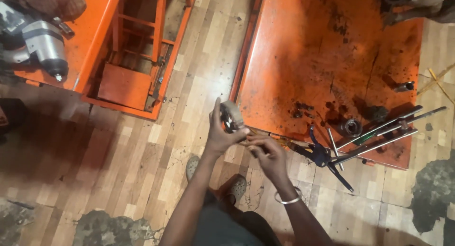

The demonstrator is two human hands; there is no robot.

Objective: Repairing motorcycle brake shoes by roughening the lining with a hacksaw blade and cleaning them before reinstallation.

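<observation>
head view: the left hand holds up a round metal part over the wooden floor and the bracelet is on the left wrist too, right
Not quite. In the head view the left hand does hold up the round metal part over the wooden floor, but the bracelet is on the wrist of the right hand, not the left.

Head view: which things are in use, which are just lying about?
In use:
- left hand holding a round metal part
- right hand at its lower edge

Lying about:
- blue puller
- steel rods
- bearing ring
- impact wrench
- orange platform
</observation>
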